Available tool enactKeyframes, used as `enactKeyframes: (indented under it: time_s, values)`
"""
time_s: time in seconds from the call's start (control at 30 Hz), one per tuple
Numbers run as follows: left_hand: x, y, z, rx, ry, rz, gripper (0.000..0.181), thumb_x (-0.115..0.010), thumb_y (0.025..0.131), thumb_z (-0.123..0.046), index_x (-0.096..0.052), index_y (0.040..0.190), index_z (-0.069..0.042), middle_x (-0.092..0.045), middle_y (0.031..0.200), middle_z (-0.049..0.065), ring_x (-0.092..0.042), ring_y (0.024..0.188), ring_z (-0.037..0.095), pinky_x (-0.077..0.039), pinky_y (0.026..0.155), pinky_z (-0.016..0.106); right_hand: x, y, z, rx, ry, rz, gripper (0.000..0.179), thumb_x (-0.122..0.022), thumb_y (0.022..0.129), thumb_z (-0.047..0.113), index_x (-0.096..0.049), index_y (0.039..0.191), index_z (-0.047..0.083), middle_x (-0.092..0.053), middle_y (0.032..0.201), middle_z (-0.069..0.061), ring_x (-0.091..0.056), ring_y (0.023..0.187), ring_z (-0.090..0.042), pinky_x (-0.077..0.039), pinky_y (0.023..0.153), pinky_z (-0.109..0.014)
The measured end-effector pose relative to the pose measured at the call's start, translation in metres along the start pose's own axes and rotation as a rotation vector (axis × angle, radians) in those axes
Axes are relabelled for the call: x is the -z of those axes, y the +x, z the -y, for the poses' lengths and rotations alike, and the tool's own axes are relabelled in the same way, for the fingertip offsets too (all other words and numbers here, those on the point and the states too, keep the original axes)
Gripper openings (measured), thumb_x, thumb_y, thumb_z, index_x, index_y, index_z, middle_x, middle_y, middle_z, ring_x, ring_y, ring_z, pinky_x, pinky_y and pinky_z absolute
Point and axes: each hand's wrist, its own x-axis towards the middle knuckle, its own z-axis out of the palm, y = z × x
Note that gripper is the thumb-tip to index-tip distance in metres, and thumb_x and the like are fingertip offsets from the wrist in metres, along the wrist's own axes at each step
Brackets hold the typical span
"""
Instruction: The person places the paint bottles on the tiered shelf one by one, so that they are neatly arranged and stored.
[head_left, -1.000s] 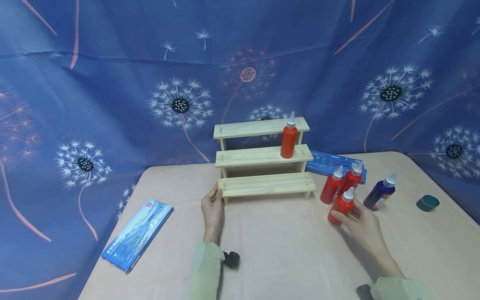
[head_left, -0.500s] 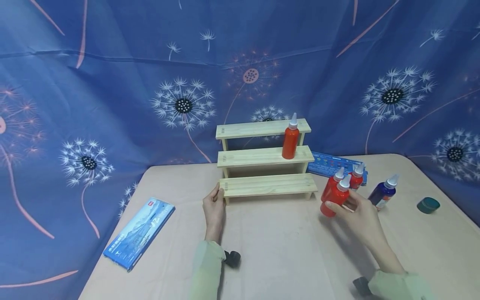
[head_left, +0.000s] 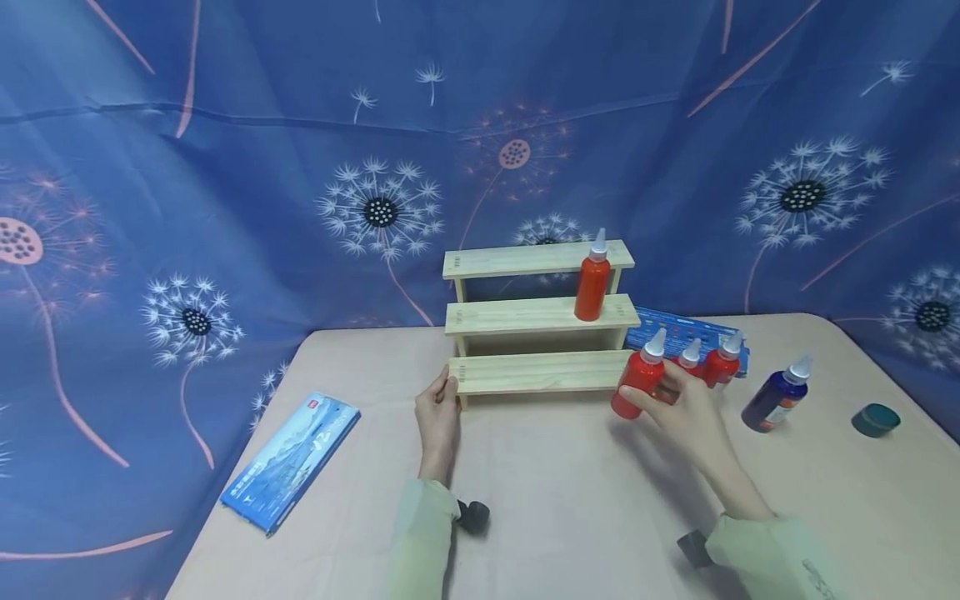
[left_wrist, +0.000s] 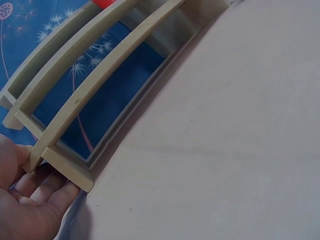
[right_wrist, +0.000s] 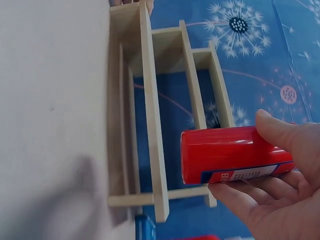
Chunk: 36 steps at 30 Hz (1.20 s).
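A three-step wooden shelf (head_left: 540,372) stands at the back middle of the table. Its lowest board's left end is gripped by my left hand (head_left: 437,421), thumb on the board and fingers below in the left wrist view. My right hand (head_left: 686,412) holds a red squeeze bottle (right_wrist: 225,152) with a white nozzle around its body, lifted in front of the shelf's lower right end. An orange-red bottle (head_left: 592,287) stands on the middle step, at the right. Two more red bottles (head_left: 722,367) stand behind my right hand, one partly hidden by it.
A dark blue bottle (head_left: 772,402) and a dark green round lid (head_left: 875,420) are on the table at the right. One flat blue box (head_left: 292,462) lies left, another blue box (head_left: 660,327) behind the red bottles. A blue dandelion-print cloth (head_left: 300,208) hangs behind.
My right hand has lifted the red bottle off the table and carried it left toward the shelf. The left hand keeps its grip on the shelf, while the head view has shifted slightly.
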Motion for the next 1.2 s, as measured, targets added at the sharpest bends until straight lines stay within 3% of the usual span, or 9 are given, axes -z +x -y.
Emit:
enactKeyframes:
  time_s: [0.33, 0.6, 0.83, 0.97, 1.1, 1.2]
  values:
    - [0.001, 0.000, 0.001, -0.015, 0.008, -0.008, 0.036, -0.054, 0.100, -0.011, -0.055, 0.136, -0.002, -0.056, 0.135, 0.019, -0.057, 0.122, 0.028, -0.055, 0.093, 0.031, -0.017, 0.018, 0.021, 0.019, 0.040, 0.012, 0.062, -0.071, 0.091, 0.026, -0.046, 0.140, -0.002, -0.059, 0.129, -0.028, -0.057, 0.119, -0.045, -0.051, 0.097, -0.054]
    - [-0.001, 0.000, 0.002, -0.021, 0.000, -0.013, 0.036, -0.054, 0.100, -0.011, -0.054, 0.135, -0.001, -0.056, 0.135, 0.019, -0.058, 0.121, 0.028, -0.056, 0.089, 0.024, -0.028, 0.037, 0.033, 0.091, 0.077, 0.023, 0.060, -0.071, 0.091, 0.023, -0.047, 0.140, -0.001, -0.061, 0.128, -0.027, -0.057, 0.119, -0.044, -0.050, 0.097, -0.055]
    - [-0.002, 0.002, 0.006, -0.048, 0.030, -0.015, 0.037, -0.052, 0.101, -0.011, -0.053, 0.135, 0.002, -0.056, 0.133, 0.022, -0.056, 0.122, 0.031, -0.055, 0.091, 0.028, -0.037, 0.056, 0.043, 0.135, 0.124, 0.007, 0.055, -0.071, 0.091, 0.024, -0.052, 0.135, -0.002, -0.065, 0.121, -0.025, -0.063, 0.111, -0.041, -0.052, 0.098, -0.053]
    - [-0.001, 0.002, 0.006, -0.012, 0.024, -0.006, 0.038, -0.052, 0.101, -0.014, -0.053, 0.137, -0.001, -0.055, 0.136, 0.019, -0.055, 0.124, 0.029, -0.054, 0.093, 0.029, -0.043, 0.066, 0.051, 0.145, 0.153, 0.003, 0.052, -0.072, 0.090, 0.023, -0.054, 0.133, -0.002, -0.066, 0.120, -0.025, -0.066, 0.108, -0.038, -0.054, 0.096, -0.049]
    - [-0.001, 0.002, 0.004, 0.008, 0.034, -0.019, 0.036, -0.054, 0.101, -0.013, -0.055, 0.135, -0.004, -0.060, 0.130, 0.016, -0.058, 0.121, 0.026, -0.059, 0.083, 0.023, -0.049, 0.074, 0.060, 0.149, 0.167, -0.001, 0.050, -0.072, 0.090, 0.019, -0.055, 0.131, -0.003, -0.066, 0.119, -0.025, -0.065, 0.109, -0.038, -0.054, 0.097, -0.048]
    - [0.000, 0.002, 0.003, 0.007, 0.032, -0.022, 0.036, -0.054, 0.100, -0.012, -0.056, 0.135, -0.003, -0.061, 0.129, 0.016, -0.058, 0.121, 0.026, -0.059, 0.084, 0.024, -0.053, 0.081, 0.066, 0.140, 0.186, 0.013, 0.051, -0.071, 0.090, 0.017, -0.053, 0.133, -0.003, -0.064, 0.122, -0.025, -0.063, 0.112, -0.039, -0.052, 0.099, -0.049]
